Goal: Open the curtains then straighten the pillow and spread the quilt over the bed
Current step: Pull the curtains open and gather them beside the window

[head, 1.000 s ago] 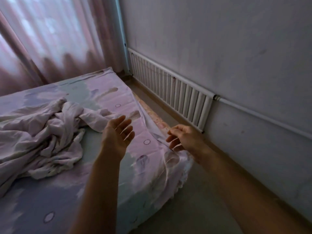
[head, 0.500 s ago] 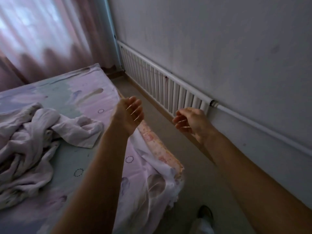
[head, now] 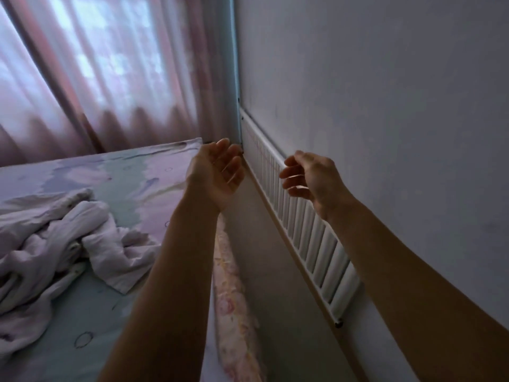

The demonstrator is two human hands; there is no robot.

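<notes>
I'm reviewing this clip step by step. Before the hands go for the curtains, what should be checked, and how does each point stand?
1. Left hand free: ok, open and empty.
2. Right hand free: ok, fingers loosely curled, nothing held.
3. Curtains need opening: ok, drawn shut across the window.
4. Path to the curtains: ok, the floor strip between bed and radiator shows nothing in the way.
5. Curtain edge to take a grip on: cannot tell, no clear meeting edge shows.
6. Quilt: not ok, bunched up on the bed, left for later.
</notes>
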